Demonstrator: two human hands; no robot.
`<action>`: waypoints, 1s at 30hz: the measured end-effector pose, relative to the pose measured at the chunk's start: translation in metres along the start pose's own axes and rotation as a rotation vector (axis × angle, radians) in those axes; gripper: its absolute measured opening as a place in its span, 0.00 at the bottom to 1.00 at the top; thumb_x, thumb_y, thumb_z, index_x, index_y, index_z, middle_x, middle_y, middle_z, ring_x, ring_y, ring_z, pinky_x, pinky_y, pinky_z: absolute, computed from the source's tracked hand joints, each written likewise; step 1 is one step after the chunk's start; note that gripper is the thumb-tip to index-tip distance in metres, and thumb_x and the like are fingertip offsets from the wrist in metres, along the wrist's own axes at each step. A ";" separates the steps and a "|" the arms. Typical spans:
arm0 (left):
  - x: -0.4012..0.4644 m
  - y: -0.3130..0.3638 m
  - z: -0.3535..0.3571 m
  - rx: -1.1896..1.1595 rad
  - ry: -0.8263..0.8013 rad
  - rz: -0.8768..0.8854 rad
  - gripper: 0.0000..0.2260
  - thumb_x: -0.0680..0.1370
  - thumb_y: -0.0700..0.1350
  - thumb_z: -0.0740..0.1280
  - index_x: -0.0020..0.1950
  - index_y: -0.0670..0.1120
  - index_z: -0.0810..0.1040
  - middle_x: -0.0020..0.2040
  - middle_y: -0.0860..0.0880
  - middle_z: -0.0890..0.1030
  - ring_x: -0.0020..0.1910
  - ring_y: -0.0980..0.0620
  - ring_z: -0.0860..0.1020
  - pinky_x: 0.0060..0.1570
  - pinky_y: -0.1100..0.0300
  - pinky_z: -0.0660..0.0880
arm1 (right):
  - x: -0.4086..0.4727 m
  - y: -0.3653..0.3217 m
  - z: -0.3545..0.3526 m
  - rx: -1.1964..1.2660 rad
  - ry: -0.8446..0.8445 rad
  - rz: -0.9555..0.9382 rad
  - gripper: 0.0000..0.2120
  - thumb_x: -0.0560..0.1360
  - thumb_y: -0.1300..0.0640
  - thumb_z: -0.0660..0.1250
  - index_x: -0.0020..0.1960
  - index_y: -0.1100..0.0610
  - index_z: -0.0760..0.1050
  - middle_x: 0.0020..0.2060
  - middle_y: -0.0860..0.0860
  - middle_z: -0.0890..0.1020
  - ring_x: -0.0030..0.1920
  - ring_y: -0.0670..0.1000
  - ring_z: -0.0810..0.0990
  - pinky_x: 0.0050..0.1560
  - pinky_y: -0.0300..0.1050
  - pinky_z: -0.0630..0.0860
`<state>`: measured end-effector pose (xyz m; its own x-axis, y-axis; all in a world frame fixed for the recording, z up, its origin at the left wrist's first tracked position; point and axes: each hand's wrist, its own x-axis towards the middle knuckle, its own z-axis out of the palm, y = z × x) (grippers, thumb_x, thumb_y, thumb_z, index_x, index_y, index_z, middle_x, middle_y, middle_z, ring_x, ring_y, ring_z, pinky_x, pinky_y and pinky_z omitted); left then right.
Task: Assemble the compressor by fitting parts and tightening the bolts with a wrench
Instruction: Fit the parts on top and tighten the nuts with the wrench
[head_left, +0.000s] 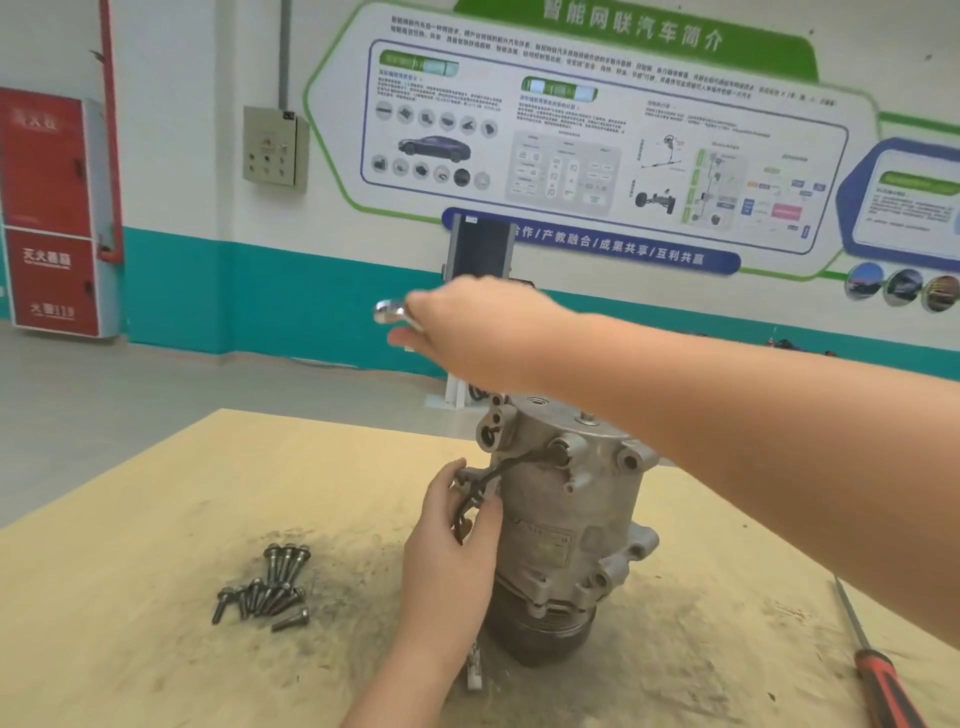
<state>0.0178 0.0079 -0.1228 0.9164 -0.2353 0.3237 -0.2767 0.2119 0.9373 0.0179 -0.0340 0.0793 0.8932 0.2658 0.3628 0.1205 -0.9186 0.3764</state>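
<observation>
Grey cast-aluminium compressor (563, 525) stands upright on the tan worktable (130, 597), pulley end down, rear head plate facing up, roughly centre of the table. Left hand (452, 551) is wrapped against the compressor's left flank, fingers closed round the black wire/connector bracket (480, 491) there, steadying the body. Right hand (470, 332) is raised above and behind the compressor, arm crossing over the top, fist closed on a chrome ratchet wrench (390, 310); only the shiny head sticks out past the fingers, rest is hidden in the grip. Can't tell if a socket is fitted.

Bolts (270, 584) lie in a loose pile on the table, well left of the compressor, approx a dozen, none in either hand. Red-handled screwdriver (878, 670) lies at the table's right edge, untouched.

Step in hand, by my read: tightening phase w/ the wrench, but the wrench is up in the air, not on a fastener. One stud or bolt shank pokes up from the head plate; several ear holes round the housing look empty, so the bolting is prob. early, w/ most of the pile still to go in.

Next move needs: bring the wrench head down square onto a bolt head on top, keep the left hand bracing so the body doesn't spin or tip on its pulley, then turn. Or park the wrench and fetch a bolt first.
</observation>
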 end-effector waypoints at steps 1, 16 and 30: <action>0.000 0.002 -0.002 -0.034 -0.009 -0.001 0.12 0.79 0.48 0.67 0.61 0.60 0.73 0.56 0.65 0.79 0.59 0.69 0.75 0.58 0.63 0.73 | -0.004 0.002 -0.012 0.012 0.083 0.013 0.14 0.84 0.44 0.50 0.46 0.52 0.63 0.34 0.48 0.70 0.32 0.47 0.70 0.30 0.44 0.63; 0.027 0.009 -0.060 0.560 0.349 -0.098 0.12 0.76 0.36 0.59 0.48 0.50 0.79 0.42 0.52 0.81 0.40 0.52 0.78 0.36 0.57 0.71 | -0.177 0.015 0.089 0.753 0.637 0.898 0.14 0.73 0.35 0.55 0.37 0.34 0.77 0.41 0.39 0.81 0.42 0.53 0.77 0.44 0.50 0.73; 0.076 -0.034 -0.179 1.142 0.012 -0.284 0.11 0.80 0.40 0.66 0.61 0.46 0.81 0.58 0.47 0.81 0.47 0.53 0.75 0.47 0.64 0.67 | -0.188 0.022 0.118 1.145 0.579 0.837 0.29 0.66 0.34 0.57 0.62 0.43 0.78 0.30 0.40 0.83 0.19 0.40 0.69 0.21 0.28 0.62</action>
<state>0.1484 0.1522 -0.1533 0.9879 -0.1269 0.0889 -0.1549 -0.8211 0.5493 -0.0965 -0.1382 -0.0809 0.6190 -0.6025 0.5039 0.1858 -0.5110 -0.8393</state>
